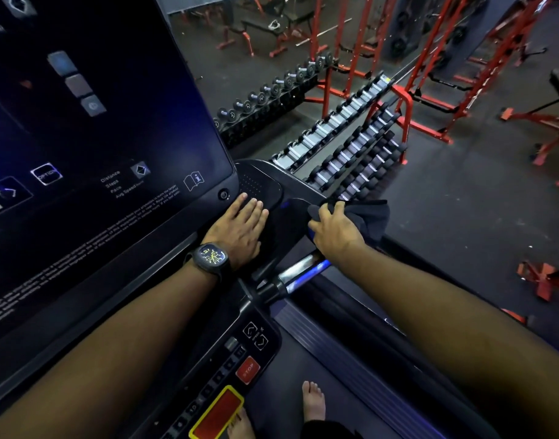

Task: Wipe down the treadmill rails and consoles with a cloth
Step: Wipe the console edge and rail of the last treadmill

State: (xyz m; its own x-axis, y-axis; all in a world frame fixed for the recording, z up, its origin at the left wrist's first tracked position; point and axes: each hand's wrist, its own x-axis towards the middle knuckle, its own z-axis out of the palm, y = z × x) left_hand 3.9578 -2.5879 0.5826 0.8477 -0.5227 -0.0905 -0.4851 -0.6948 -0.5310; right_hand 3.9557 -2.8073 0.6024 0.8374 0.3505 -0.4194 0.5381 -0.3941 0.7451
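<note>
Standing on the treadmill, we see the console screen [91, 147] filling the left. Our left hand [238, 228], wearing a watch [212, 256], lies flat with fingers spread on the dark tray beside the screen. Our right hand [333, 231] is clenched around the dark cloth [367, 217], pressing it on the right rail [303, 270]. Dumbbell racks [351, 144] stand beyond.

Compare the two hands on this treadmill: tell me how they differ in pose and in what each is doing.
The left hand lies flat, fingers spread, on the black console tray; the right hand is curled shut around a dark cloth. The left wrist wears a watch; the right wrist is bare. The left hand holds nothing. Both rest at the console's right end.
</note>
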